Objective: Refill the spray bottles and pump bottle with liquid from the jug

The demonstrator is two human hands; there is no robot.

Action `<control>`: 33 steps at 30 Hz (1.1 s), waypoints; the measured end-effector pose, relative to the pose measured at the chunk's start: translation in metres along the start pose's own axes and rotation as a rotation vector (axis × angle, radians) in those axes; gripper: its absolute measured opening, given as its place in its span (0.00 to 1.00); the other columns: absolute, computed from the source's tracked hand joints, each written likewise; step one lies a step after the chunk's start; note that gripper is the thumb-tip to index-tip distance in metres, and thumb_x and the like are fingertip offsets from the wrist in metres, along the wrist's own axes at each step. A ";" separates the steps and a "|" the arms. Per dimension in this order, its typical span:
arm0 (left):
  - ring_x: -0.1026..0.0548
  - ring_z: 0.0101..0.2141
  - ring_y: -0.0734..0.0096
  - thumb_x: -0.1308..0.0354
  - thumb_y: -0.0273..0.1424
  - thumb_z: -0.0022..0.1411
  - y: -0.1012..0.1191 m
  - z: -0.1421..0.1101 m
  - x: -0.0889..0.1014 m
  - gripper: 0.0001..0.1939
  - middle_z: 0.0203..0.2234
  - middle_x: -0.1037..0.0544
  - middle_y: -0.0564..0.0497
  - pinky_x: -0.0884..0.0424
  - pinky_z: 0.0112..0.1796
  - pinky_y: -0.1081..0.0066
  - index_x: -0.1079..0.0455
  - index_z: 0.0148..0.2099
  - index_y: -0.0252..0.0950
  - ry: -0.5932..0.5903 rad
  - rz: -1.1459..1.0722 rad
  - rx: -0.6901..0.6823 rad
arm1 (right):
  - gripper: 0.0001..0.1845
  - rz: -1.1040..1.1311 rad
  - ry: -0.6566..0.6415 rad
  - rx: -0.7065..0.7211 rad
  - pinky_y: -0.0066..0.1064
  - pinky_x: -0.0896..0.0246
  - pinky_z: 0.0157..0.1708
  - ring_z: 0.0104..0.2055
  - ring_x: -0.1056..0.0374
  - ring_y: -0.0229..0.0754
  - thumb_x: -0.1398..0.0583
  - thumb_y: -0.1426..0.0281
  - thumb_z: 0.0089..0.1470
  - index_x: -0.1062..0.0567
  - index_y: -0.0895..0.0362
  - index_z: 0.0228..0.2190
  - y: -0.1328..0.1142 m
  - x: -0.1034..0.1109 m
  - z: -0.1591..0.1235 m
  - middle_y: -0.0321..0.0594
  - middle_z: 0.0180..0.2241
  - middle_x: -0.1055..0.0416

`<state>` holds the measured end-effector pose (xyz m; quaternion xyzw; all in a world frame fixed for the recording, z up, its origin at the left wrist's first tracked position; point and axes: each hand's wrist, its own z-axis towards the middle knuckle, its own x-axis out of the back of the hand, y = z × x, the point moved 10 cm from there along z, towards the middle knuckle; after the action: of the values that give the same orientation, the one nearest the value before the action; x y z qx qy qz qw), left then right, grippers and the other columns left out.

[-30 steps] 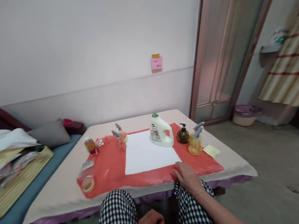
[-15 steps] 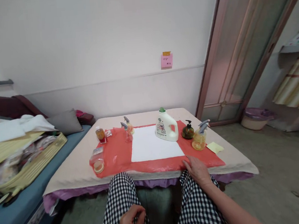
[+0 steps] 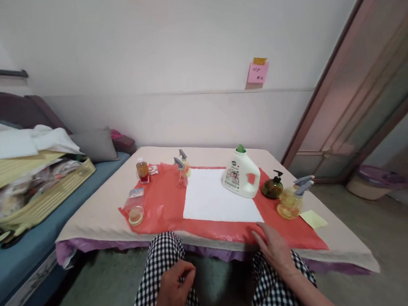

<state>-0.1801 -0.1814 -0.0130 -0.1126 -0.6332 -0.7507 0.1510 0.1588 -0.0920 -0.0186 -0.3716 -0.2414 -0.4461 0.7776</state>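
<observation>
My left hand (image 3: 175, 289) rests on the checked left trouser leg (image 3: 165, 246), fingers curled in, with nothing seen in them. My right hand (image 3: 274, 247) is open, its fingers stretched over the front edge of a red plastic sheet (image 3: 211, 231). Just beyond those fingertips lies a white cloth (image 3: 211, 200) with zigzag edges. A white detergent jug (image 3: 240, 176) with a green cap stands on the cloth's right side. To the right are a dark green pump bottle (image 3: 272, 188) and yellowish spray bottles (image 3: 290, 202).
At the table's left stand clear spray bottles (image 3: 182, 174), an amber bottle (image 3: 143, 171) and a roll of tape (image 3: 136, 217) by a clear plastic packet (image 3: 136, 197). A yellow note (image 3: 314, 219) lies right. A pink note (image 3: 257, 73) hangs on the wall. A blue bed (image 3: 12, 269) stands left.
The view has turned and tilted, so the table's things sit differently in the picture. Both hands keep about the same places, and nothing on the table has visibly been moved.
</observation>
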 end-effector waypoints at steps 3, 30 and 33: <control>0.24 0.29 0.59 0.40 0.42 0.59 0.011 0.063 0.005 0.10 0.26 0.20 0.50 0.28 0.33 0.64 0.22 0.31 0.45 0.047 -0.011 0.000 | 0.24 0.087 0.009 0.058 0.51 0.26 0.44 0.44 0.23 0.56 0.47 0.54 0.64 0.24 0.59 0.46 -0.020 -0.024 0.020 0.55 0.43 0.21; 0.26 0.48 0.59 0.37 0.31 0.58 -0.087 0.372 0.015 0.10 0.39 0.23 0.51 0.35 0.56 0.57 0.30 0.42 0.36 0.658 -0.036 0.163 | 0.15 0.955 -0.364 -0.582 0.42 0.30 0.44 0.41 0.26 0.46 0.37 0.59 0.53 0.25 0.54 0.39 -0.008 -0.201 0.126 0.43 0.41 0.22; 0.26 0.48 0.64 0.39 0.35 0.61 -0.064 0.361 0.012 0.14 0.44 0.23 0.50 0.32 0.53 0.62 0.29 0.48 0.38 0.611 -0.158 0.087 | 0.21 1.120 -0.414 -0.732 0.43 0.29 0.44 0.42 0.25 0.47 0.38 0.52 0.54 0.25 0.56 0.39 -0.002 -0.213 0.126 0.47 0.42 0.22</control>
<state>-0.2233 0.1824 -0.0052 0.1741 -0.5968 -0.7315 0.2801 0.0479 0.1165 -0.0920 -0.7554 0.0092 0.0491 0.6533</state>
